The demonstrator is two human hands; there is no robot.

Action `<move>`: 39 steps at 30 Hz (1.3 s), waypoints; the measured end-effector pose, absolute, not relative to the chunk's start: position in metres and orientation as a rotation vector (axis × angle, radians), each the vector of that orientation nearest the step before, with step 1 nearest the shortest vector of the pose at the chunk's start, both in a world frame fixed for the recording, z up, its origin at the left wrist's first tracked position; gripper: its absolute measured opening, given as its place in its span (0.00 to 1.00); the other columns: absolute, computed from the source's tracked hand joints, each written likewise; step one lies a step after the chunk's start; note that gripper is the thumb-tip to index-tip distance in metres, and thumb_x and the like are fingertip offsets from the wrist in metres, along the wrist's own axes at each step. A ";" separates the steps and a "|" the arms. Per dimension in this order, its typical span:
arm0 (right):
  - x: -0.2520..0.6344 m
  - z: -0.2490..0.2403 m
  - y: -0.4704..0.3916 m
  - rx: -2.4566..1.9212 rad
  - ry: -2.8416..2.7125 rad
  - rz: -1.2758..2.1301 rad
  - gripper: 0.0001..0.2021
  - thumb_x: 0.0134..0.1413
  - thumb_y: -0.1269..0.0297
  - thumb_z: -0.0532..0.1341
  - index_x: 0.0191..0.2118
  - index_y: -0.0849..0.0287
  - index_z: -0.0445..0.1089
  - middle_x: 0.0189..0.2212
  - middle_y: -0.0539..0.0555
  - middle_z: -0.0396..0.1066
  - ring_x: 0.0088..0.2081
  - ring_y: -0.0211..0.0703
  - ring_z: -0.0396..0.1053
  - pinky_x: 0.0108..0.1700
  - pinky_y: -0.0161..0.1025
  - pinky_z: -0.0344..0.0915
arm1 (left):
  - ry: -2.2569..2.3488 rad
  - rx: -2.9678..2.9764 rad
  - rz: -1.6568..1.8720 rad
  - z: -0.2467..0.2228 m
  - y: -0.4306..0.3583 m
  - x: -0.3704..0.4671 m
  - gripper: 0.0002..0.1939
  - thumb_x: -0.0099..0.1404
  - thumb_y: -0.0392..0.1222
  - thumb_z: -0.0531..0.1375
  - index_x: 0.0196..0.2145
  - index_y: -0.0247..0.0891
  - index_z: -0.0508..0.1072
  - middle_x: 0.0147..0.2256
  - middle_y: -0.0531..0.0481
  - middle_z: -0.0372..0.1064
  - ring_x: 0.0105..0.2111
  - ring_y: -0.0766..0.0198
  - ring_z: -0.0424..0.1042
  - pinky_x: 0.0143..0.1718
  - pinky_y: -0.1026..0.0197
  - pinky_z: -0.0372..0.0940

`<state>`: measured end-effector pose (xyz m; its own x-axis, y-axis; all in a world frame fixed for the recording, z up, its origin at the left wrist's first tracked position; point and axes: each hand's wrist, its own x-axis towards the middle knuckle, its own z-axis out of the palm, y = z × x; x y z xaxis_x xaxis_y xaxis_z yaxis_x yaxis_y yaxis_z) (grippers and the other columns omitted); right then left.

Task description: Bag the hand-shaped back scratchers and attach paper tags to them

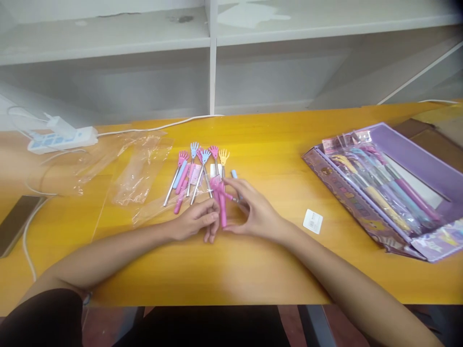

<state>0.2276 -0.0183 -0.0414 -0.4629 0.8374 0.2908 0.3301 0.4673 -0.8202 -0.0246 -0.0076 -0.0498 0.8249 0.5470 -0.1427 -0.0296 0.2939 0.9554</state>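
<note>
My right hand (258,209) curves around a pink back scratcher (222,209), thumb near the handle's lower end and fingers near the top. A short metal rod with a pink part crosses that handle at a slant. Close against its left side is my left hand (198,220), fingers curled inward and thumb pressed to them; whatever they grip is hidden. Just beyond my hands lie several small hand-shaped back scratchers, among them a blue one (205,155), a yellow one (224,157) and a pink one (183,157). Loose pink and blue handles (180,174) lie among them.
Clear plastic wrappers (139,168) are spread on the left of the table (253,274). A white power strip (63,140) with cables sits behind them. On the right, a purple display box (383,132) contains several wrapped back scratchers. A white label (313,221) lies before it.
</note>
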 end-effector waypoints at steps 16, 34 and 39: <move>0.216 -0.035 -0.039 -0.963 -1.670 1.087 0.15 0.66 0.54 0.70 0.54 0.51 0.77 0.58 0.60 0.70 0.55 0.52 0.74 0.50 0.47 0.79 | 0.548 1.227 0.391 -0.050 -0.008 -0.022 0.19 0.78 0.57 0.60 0.44 0.37 0.65 0.27 0.53 0.73 0.24 0.66 0.74 0.25 0.66 0.68; 0.224 -0.033 -0.025 -0.867 -0.827 1.255 0.18 0.69 0.45 0.64 0.36 0.54 0.70 0.22 0.44 0.56 0.19 0.32 0.47 0.21 0.34 0.45 | 0.644 1.537 0.346 -0.034 -0.009 -0.025 0.29 0.80 0.63 0.51 0.35 0.36 0.73 0.24 0.58 0.56 0.24 0.67 0.55 0.29 0.62 0.54; 0.224 -0.039 -0.027 -0.894 -0.879 1.220 0.18 0.70 0.45 0.63 0.36 0.54 0.69 0.22 0.45 0.61 0.19 0.34 0.49 0.21 0.35 0.47 | 0.627 1.557 0.364 -0.036 -0.009 -0.027 0.27 0.81 0.60 0.52 0.34 0.35 0.73 0.25 0.55 0.60 0.25 0.67 0.57 0.29 0.62 0.53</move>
<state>0.2240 -0.0266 -0.0390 0.1297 0.9887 0.0751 -0.3839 0.1199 -0.9156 -0.0266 -0.0088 -0.0363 0.7955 0.5893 -0.1410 0.1700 0.0064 0.9854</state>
